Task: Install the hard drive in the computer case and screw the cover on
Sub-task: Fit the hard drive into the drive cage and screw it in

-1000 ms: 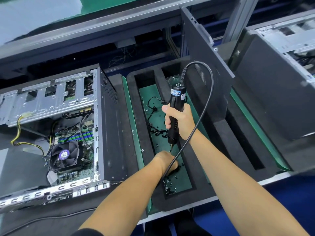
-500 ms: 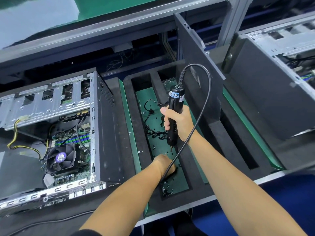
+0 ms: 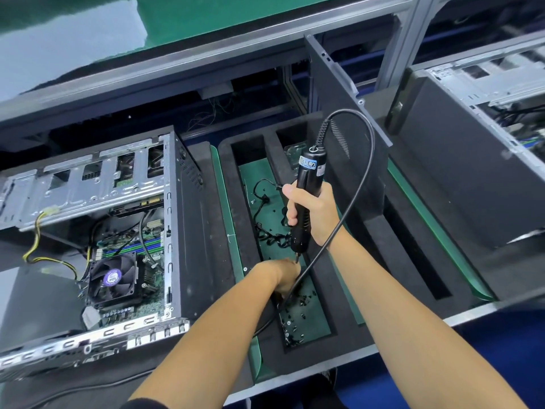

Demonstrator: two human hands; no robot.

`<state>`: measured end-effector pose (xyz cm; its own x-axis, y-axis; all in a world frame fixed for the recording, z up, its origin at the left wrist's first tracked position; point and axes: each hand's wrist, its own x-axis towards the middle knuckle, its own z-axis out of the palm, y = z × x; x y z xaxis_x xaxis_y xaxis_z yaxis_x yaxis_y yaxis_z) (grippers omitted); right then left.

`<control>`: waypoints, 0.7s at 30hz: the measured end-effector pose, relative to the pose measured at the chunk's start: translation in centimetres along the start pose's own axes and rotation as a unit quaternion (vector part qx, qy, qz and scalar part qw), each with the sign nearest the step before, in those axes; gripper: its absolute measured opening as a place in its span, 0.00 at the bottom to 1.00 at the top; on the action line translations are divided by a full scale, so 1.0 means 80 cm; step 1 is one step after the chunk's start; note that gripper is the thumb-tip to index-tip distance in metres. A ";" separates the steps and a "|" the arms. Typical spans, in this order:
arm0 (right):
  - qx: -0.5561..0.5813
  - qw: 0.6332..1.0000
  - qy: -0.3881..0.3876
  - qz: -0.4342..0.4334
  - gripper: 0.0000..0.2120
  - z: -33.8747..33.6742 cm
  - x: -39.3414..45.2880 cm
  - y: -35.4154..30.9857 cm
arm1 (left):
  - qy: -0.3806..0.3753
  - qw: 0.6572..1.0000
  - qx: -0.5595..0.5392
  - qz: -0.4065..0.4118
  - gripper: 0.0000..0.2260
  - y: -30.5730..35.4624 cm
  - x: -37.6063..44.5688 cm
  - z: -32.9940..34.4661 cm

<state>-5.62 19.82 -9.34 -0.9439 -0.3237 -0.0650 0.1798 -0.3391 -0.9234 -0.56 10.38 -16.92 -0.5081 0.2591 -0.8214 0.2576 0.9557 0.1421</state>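
Note:
The open computer case [image 3: 188,219] lies at the left, its fan and motherboard exposed and a silver drive cage [image 3: 88,184] at its far side. My right hand [image 3: 317,214] grips a black electric screwdriver [image 3: 309,172] upright, tip down, over the green-floored slot of a black foam tray [image 3: 348,314]. My left hand [image 3: 281,276] is down in that slot by the loose black screws [image 3: 298,320], its fingers hidden beneath it. The screwdriver tip meets the back of my left hand. A dark cover panel [image 3: 339,113] stands upright in the tray behind the screwdriver.
A coiled black cable [image 3: 265,208] lies in the slot beyond my hands. The screwdriver's cord [image 3: 365,160] loops over my right forearm. A second computer case [image 3: 460,178] stands at the right. A metal rail [image 3: 206,57] runs along the back.
The screwdriver tip has come down closer to my left hand, which stays in the screw slot. The view has shifted slightly.

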 end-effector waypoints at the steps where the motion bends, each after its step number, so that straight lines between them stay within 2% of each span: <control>1: -0.001 1.000 0.001 -0.002 0.17 0.000 0.000 -0.001 | 0.014 1.000 -0.012 -0.011 0.06 0.000 -0.001 0.001; 3: -0.002 1.000 0.006 -0.007 0.17 0.000 0.001 -0.004 | 0.043 0.996 -0.069 -0.038 0.14 0.001 -0.003 -0.002; 5: 0.002 1.000 0.014 -0.020 0.16 0.002 0.002 -0.014 | 0.102 0.978 -0.172 -0.062 0.10 0.003 -0.016 -0.022; 6: 0.007 0.999 0.016 -0.035 0.15 0.005 0.004 -0.022 | 0.133 0.957 -0.247 -0.077 0.07 0.002 -0.026 -0.033; 7: 0.012 0.998 0.017 -0.056 0.13 0.009 0.007 -0.033 | 0.174 0.917 -0.348 -0.085 0.06 0.000 -0.036 -0.046; 9: 0.027 0.993 0.023 -0.113 0.12 0.022 0.016 -0.063 | 0.239 0.809 -0.532 -0.081 0.15 -0.006 -0.057 -0.072; 11: 0.053 0.985 0.032 -0.162 0.12 0.043 0.027 -0.101 | 0.295 0.704 -0.645 -0.035 0.20 -0.014 -0.082 -0.098; 13: 0.085 0.974 0.036 -0.206 0.12 0.067 0.036 -0.138 | 0.358 0.629 -0.690 0.007 0.18 -0.023 -0.111 -0.122; 14: 0.101 0.969 0.035 -0.225 0.12 0.079 0.040 -0.154 | 0.383 0.605 -0.697 0.021 0.15 -0.031 -0.124 -0.133; 18: 0.144 0.955 0.028 -0.256 0.16 0.137 0.053 -0.196 | 0.465 0.561 -0.680 0.081 0.12 -0.077 -0.183 -0.161; 21: 0.154 0.949 0.020 -0.274 0.15 0.184 0.060 -0.204 | 0.479 0.534 -0.684 0.131 0.11 -0.116 -0.221 -0.155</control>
<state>-9.03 10.77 10.96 -0.9281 0.0076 0.3723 -0.2742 -0.6905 -0.6694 -4.17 -1.37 3.08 -0.9584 -0.2649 -0.1065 -0.0847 -0.0926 0.9921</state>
